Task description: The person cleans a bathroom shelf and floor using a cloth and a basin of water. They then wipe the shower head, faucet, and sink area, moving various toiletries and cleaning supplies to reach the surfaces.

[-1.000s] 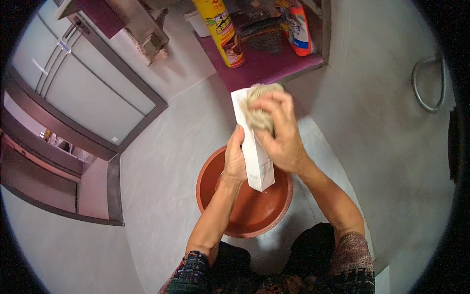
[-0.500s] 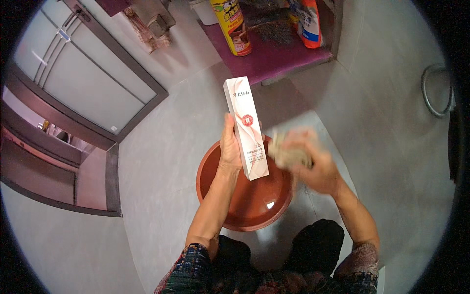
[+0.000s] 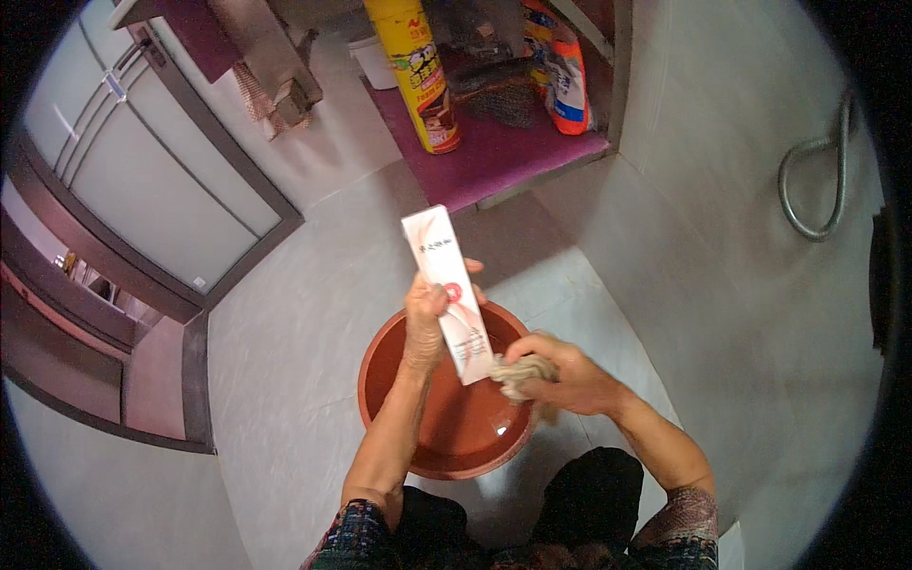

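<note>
A long white and pink carton (image 3: 440, 252) with a round red emblem is tilted over the basin, its upper end leaning left. My left hand (image 3: 424, 318) is closed around its middle, thumb across the front and fingertips showing at the far edge. In my right hand (image 3: 573, 378) is a bunched beige cloth (image 3: 523, 375), which meets the carton's lower right corner. Beneath both hands a reddish-brown round basin (image 3: 456, 471) stands on the floor; a bright glint shows inside it.
A purple-covered shelf (image 3: 532, 171) ahead bears a yellow spray can (image 3: 418, 81), an orange, white and blue package (image 3: 568, 90) and a white container (image 3: 375, 65). At the right hangs a metal hose (image 3: 787, 195). A framed frosted-glass door (image 3: 152, 142) is at the left.
The cloth in my right hand has come left and down to the carton's lower end. My left hand's thumb now lies over the carton's front. The whole view has shifted.
</note>
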